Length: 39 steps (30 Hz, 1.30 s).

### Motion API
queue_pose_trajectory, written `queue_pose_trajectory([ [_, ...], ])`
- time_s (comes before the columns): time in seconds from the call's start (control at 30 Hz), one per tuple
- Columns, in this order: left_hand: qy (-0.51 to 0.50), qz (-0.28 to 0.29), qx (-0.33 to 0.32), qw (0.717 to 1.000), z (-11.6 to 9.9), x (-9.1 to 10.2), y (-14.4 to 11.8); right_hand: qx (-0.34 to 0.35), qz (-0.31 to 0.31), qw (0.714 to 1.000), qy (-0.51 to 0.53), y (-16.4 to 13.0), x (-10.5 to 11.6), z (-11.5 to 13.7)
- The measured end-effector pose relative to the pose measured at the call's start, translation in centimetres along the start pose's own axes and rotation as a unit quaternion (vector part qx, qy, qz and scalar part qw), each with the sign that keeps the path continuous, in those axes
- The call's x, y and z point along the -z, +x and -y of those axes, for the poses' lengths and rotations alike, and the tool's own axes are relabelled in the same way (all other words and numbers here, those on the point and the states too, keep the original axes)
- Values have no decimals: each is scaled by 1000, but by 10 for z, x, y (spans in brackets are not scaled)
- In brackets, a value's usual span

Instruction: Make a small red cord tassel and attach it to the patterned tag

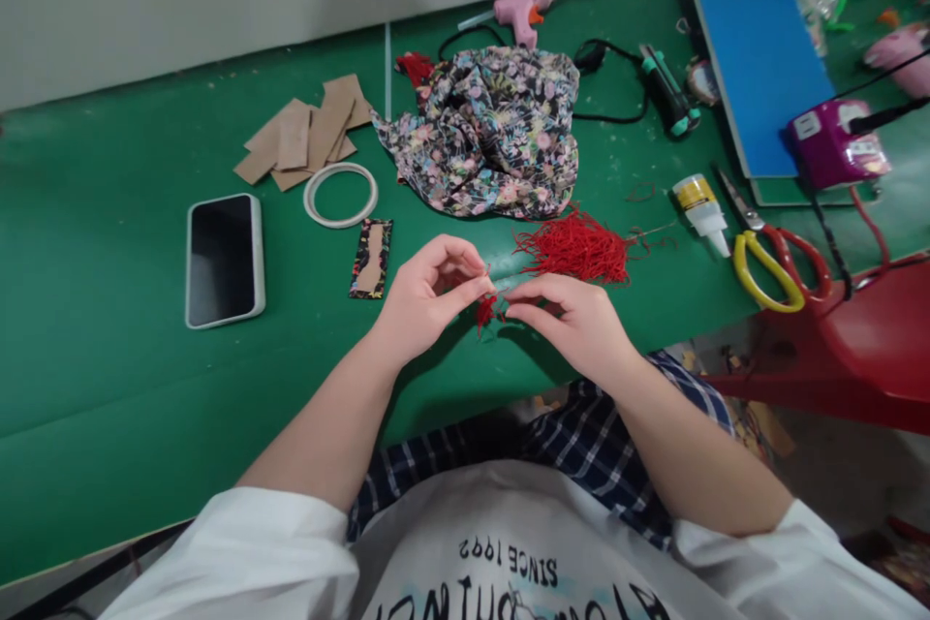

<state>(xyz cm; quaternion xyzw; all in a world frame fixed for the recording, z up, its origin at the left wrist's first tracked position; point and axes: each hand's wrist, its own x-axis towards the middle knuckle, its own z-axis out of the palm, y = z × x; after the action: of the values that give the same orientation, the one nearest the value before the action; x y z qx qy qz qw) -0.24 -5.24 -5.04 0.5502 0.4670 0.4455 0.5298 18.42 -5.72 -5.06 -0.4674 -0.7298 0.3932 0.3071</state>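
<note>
Between my hands hangs a small bunch of red thread (486, 312), a short tassel by its look. My left hand (436, 295) pinches its top between thumb and forefinger. Close by on the right, the thumb and fingertips of my right hand (571, 318) are drawn together on something too fine to make out, perhaps a thread end. Just beyond the right hand lies a loose pile of cut red threads (577, 247). Left of my left hand is a small strip covered in floral cloth (357, 262) with bare brown card showing in its middle.
Floral fabric (501, 131) lies crumpled behind my hands, with a pink glue gun (524, 15) beyond it. Tape roll (310, 199), cardboard pieces (330, 121) and phone (224, 262) lie left. Glue bottle (698, 208), scissors (770, 257), cutter (665, 87) and blue board (759, 58) lie right.
</note>
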Motion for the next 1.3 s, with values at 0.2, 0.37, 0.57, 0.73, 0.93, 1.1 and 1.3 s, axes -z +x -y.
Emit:
queue_pose_trajectory([
  [0.2,4,-20,-2,1000,-1,-2,0,-73,27,993,90,-2,-6,9],
  [0.37,18,-23,-5,1000,-1,-2,0,-72,6,995,71,-2,-10,7],
  [0.57,100,15,-25,995,1,0,-1,-27,-29,999,4,-2,-9,4],
  [0.73,167,61,-51,983,1,0,0,74,-68,988,-115,-4,-7,4],
  [0.93,166,49,-27,985,1,-2,0,123,-76,977,-156,-7,-5,3],
  [1.1,180,51,-35,982,2,-1,0,138,-80,974,-158,-8,-6,2],
  [1.3,176,65,-59,980,1,-2,-1,176,-108,963,-175,-9,-7,0],
])
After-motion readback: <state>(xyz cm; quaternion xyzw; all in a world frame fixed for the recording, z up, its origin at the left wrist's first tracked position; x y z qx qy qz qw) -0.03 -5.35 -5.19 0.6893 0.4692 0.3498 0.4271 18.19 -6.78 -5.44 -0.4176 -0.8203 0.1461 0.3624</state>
